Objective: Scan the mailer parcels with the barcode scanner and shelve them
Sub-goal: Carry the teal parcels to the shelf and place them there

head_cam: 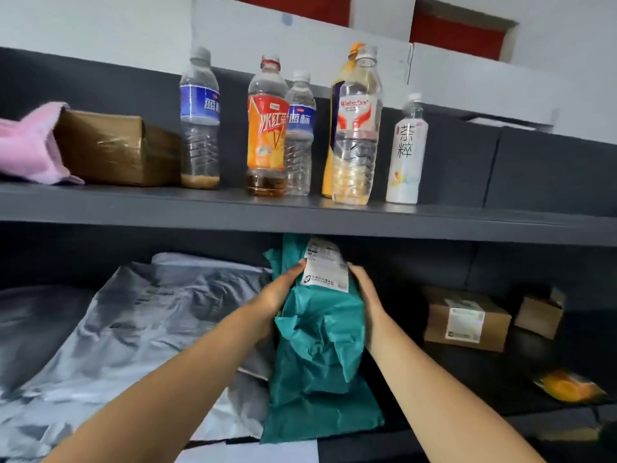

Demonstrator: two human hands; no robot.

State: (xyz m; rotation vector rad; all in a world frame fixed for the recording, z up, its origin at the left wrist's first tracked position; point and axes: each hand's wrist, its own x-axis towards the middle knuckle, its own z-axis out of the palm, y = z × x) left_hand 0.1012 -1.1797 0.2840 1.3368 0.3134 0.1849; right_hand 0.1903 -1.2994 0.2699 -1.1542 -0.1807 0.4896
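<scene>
Teal mailer parcel, crumpled plastic, stands roughly upright on the lower shelf, its top reaching up to the underside of the upper shelf board. White shipping label with small print sits near the parcel's top, facing the camera. Left hand grips the parcel's left side, fingertips at the label edge; right hand grips the right side just below the label, fingers curved round the edge. Shelving is dark grey, with a white wall and red panels above it. Lower shelf, left: big silver-grey mailer lying flat, touching the teal one, and a darker grey mailer beside it. Right: labelled cardboard box, a smaller box and an orange packet, blurred. Upper shelf: brown taped box, pink cloth against it, then a row of upright plastic bottles, including an iced tea bottle and a white tea bottle, most nearly empty.
</scene>
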